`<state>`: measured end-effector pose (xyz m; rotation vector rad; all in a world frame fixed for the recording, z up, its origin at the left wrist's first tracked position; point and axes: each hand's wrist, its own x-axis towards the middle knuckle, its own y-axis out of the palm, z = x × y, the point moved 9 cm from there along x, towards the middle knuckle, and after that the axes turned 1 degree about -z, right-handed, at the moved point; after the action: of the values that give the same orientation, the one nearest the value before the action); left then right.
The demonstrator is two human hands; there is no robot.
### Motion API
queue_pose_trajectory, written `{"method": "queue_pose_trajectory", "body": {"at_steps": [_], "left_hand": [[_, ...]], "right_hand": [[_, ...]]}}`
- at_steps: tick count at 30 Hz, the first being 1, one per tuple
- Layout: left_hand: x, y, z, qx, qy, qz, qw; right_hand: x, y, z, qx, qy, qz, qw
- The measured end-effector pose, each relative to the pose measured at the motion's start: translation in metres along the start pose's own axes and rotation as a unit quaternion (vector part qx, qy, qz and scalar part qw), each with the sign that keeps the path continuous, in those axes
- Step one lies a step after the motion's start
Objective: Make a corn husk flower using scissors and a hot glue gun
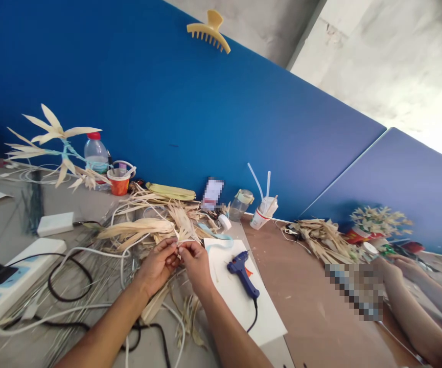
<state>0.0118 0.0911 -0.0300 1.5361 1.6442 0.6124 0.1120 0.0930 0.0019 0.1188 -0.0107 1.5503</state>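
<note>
My left hand [158,266] and my right hand [194,261] meet at the middle of the table, fingertips pinched around the base of a pale husk piece [184,232]. Its strips fan upward from between the fingers. Dry corn husks [136,230] lie heaped just behind and to the left. Right of my right hand, a blue glue gun [242,273] rests on a white sheet [223,260]. A light blue ribbon [221,241] curls over that sheet's back edge.
On the left are a white power strip [17,278], tangled cables and a husk flower [57,135]. At the back stand an orange cup [119,182], a glass jar [240,205] and a cup with straws [262,213]. Another person's arms [416,301] are at the right.
</note>
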Motion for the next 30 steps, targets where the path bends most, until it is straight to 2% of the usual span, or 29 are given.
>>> {"method": "queue_pose_trajectory", "body": {"at_steps": [4,8,13,18,21,26,30], "left_hand": [[-0.001,0.002,-0.004,0.051,0.043,-0.013,0.998],[0.003,-0.003,-0.01,0.143,0.107,-0.02,0.984],[-0.003,-0.003,-0.025,0.277,0.201,-0.026,0.939],[-0.025,0.02,-0.044,0.34,0.296,0.007,0.892],[-0.031,0.028,-0.046,0.35,0.306,0.032,0.885],[-0.03,0.029,-0.046,0.364,0.3,0.037,0.881],[-0.027,0.022,-0.048,0.317,0.278,0.015,0.907]], "right_hand": [[-0.001,0.001,-0.004,0.006,0.022,0.0,1.0],[-0.001,-0.001,-0.001,-0.023,0.005,-0.006,1.0],[-0.002,-0.004,0.007,-0.038,-0.016,-0.01,0.999],[-0.005,-0.01,0.014,-0.043,-0.012,-0.031,0.999],[-0.007,-0.012,0.017,-0.038,-0.009,-0.036,0.999],[-0.009,-0.013,0.023,-0.036,-0.016,-0.024,0.999],[-0.009,-0.011,0.025,-0.018,-0.022,-0.007,1.0]]}}
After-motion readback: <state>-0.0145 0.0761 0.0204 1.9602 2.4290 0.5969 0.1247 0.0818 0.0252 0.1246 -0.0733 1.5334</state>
